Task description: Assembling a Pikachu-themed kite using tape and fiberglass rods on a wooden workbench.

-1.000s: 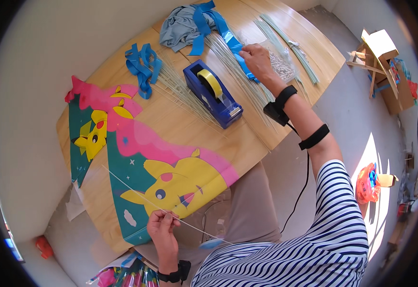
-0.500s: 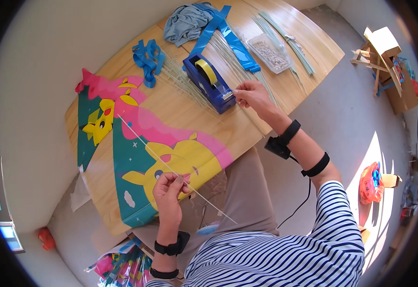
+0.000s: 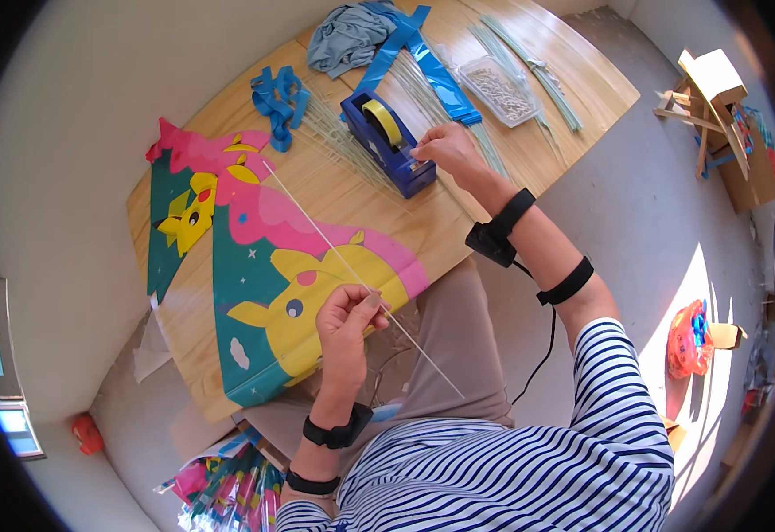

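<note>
My left hand [image 3: 345, 330] pinches a long thin white rod [image 3: 316, 229], which slants across a printed sheet and down over my lap. The sheet [image 3: 254, 341], green, pink and yellow with a cartoon face, lies over the table's near edge below the rod. My right hand [image 3: 460, 156] is closed, its fingertips pinched at the cutter end of a blue tape dispenser [image 3: 365, 133]. Whatever those fingertips hold is too small to make out. A yellow-cored tape roll [image 3: 382, 122] sits in the dispenser.
On the wooden table [image 3: 582, 89] lie blue ribbon [image 3: 274, 102], a crumpled blue cloth [image 3: 347, 40], bundles of thin rods [image 3: 551, 93] and a clear box of small white parts [image 3: 501, 90]. A second folded printed sheet [image 3: 188, 217] lies left. Printed packages [image 3: 228, 488] stand below the table.
My left hand has moved up and right with the rod. My right hand has shifted up and left, over the dispenser's cutter end.
</note>
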`<state>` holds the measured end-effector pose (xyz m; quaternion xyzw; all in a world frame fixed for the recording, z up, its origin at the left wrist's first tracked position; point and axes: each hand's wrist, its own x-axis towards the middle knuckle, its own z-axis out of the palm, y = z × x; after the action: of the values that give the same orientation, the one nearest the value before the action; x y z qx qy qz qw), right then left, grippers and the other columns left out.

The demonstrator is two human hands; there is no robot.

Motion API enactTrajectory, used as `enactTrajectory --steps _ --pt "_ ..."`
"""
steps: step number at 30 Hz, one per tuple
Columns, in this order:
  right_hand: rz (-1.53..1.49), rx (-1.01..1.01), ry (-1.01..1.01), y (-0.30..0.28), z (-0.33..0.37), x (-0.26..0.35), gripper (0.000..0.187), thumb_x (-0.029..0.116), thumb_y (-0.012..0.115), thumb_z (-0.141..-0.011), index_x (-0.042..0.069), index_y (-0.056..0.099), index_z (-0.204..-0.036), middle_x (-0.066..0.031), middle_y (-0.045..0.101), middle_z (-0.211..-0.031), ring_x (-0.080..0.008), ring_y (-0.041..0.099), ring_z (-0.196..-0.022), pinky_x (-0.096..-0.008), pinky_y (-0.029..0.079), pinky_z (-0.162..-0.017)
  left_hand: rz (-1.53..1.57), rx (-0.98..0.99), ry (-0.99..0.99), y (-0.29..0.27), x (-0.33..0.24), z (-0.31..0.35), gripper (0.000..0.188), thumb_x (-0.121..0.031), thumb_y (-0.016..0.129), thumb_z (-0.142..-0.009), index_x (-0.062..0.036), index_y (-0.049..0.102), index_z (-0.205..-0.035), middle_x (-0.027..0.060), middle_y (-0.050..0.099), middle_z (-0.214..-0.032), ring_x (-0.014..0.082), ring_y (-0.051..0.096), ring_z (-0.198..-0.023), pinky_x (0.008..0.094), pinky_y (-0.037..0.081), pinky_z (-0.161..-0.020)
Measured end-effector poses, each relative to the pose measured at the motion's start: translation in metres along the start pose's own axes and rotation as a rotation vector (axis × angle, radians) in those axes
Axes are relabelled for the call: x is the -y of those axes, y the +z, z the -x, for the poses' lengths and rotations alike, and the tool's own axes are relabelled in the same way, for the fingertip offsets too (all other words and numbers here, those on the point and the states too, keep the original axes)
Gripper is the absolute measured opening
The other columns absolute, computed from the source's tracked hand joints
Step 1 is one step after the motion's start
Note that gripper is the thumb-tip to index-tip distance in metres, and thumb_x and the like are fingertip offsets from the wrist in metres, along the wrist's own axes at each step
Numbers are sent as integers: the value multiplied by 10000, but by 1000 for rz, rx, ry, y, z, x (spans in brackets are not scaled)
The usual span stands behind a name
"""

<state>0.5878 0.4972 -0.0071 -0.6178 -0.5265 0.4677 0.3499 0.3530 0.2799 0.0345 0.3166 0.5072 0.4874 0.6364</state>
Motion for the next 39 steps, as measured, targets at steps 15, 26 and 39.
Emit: enactTrajectory --steps 15,26,39 --pt "-430 84 86 -10 30 -1 122 196 688 -903 91 636 -867 34 510 -734 -78 523 -697 -317 525 -686 129 97 -60 23 17 -27 66 -101 619 -958 -42 617 -928 65 675 -865 94 595 -688 228 503 -671" --pt "-318 2 77 -113 294 -25 124 135 632 -847 45 585 -776 29 514 -725 -85 475 -722 -241 383 -703 349 139 -85 69 58 -150 82 -83 587 -964 -85 559 -1041 71 616 -1267 182 548 -1179 361 436 -978" --pt "-439 -18 260 -113 358 -86 123 111 647 -883 30 611 -798 13 554 -687 -83 492 -649 -238 416 -623 219 271 -303 88 68 -45 55 -96 611 -963 -47 611 -989 58 641 -904 153 601 -792 323 517 -740"
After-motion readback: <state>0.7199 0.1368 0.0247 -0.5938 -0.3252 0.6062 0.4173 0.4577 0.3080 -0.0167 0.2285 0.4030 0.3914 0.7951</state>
